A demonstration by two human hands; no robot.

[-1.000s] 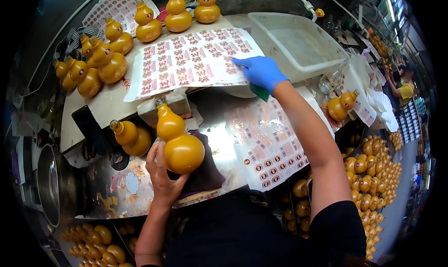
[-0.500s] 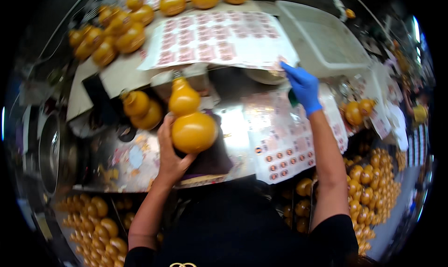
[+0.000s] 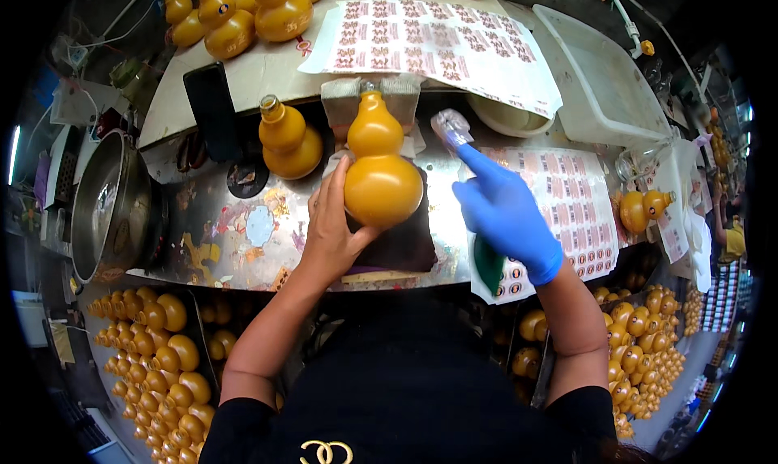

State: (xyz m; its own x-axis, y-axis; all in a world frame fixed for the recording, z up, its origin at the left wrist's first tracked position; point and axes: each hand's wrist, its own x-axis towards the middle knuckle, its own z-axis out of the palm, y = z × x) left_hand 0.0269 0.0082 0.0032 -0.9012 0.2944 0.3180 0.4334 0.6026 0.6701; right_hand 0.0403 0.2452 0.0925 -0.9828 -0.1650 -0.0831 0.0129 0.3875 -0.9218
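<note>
Gripping the yellow bottle (image 3: 382, 190) by its lower bulb, the left hand (image 3: 334, 225) held it over the table's (image 3: 444, 221) near side; right of it, the gloved right hand (image 3: 512, 221) clutched a green tool (image 3: 488, 265), film (image 3: 451, 129) on its tip!

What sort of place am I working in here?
Probably a small bottle-decorating workshop: yellow gourd-shaped bottles are massed below the stained metal worktop, and sheets of repeated printed designs lie about the bench.
</note>
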